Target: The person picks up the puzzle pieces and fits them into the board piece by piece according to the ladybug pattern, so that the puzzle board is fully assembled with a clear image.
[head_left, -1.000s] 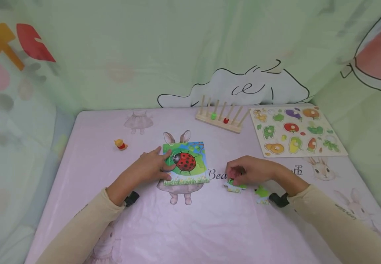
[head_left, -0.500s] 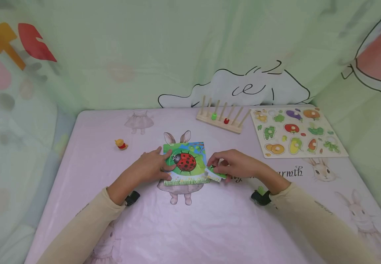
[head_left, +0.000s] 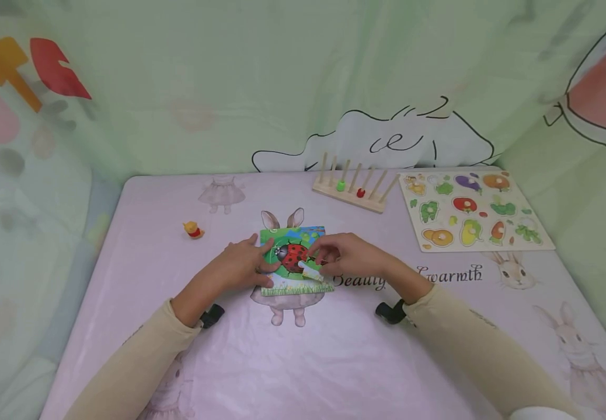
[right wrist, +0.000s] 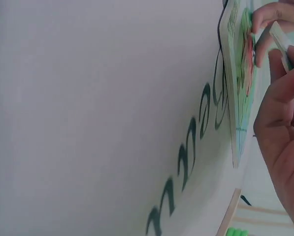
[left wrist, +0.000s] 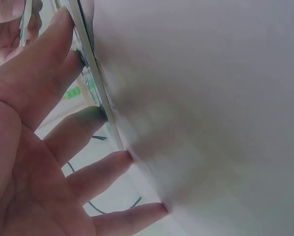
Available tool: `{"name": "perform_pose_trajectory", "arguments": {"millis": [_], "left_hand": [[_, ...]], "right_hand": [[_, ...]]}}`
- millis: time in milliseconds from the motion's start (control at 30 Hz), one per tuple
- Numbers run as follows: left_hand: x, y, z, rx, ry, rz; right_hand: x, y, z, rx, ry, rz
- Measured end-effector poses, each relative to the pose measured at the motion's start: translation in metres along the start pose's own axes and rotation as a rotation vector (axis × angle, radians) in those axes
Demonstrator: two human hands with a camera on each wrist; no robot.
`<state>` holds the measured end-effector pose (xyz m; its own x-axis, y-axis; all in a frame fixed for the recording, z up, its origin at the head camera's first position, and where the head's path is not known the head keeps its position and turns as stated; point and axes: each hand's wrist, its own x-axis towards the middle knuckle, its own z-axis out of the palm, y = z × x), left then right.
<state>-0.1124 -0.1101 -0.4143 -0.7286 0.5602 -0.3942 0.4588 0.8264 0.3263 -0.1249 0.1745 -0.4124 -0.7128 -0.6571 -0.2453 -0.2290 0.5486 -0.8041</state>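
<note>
A square ladybug puzzle (head_left: 288, 284) lies on the table in the head view. My left hand (head_left: 240, 265) rests at its left side, fingers spread, with thumb and some fingertips on the board. Other fingertips reach the tabletop past the puzzle's edge (left wrist: 98, 73) in the left wrist view. Over the right part of the picture, my right hand (head_left: 354, 255) pinches a puzzle piece (head_left: 312, 272) with a green and pale face. The right wrist view has this piece (right wrist: 279, 37) tilted above the puzzle, between thumb and fingers, covering part of the ladybug in the head view.
Behind the puzzle stands a wooden peg rack (head_left: 348, 194) with a green and a red bead. A vegetable knob board (head_left: 447, 240) lies at the back right. Left of the puzzle sits a small yellow bear figure (head_left: 193, 230). Fabric walls (head_left: 192, 76) rise behind the table.
My right hand has lifted a puzzle piece from the table on the right and carried it left over the ladybug puzzle. Another loose piece is now hidden by the right arm. The left hand stays put.
</note>
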Motion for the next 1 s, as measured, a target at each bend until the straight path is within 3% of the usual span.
{"name": "perform_pose_trajectory", "arguments": {"millis": [233, 1000], "left_hand": [[0.0, -0.001, 0.001, 0.002, 0.0, 0.007], [-0.001, -0.002, 0.002, -0.005, 0.023, 0.004]], "right_hand": [[0.009, -0.008, 0.01, 0.094, -0.031, 0.057], [0.016, -0.017, 0.029, 0.017, 0.071, 0.191]]}}
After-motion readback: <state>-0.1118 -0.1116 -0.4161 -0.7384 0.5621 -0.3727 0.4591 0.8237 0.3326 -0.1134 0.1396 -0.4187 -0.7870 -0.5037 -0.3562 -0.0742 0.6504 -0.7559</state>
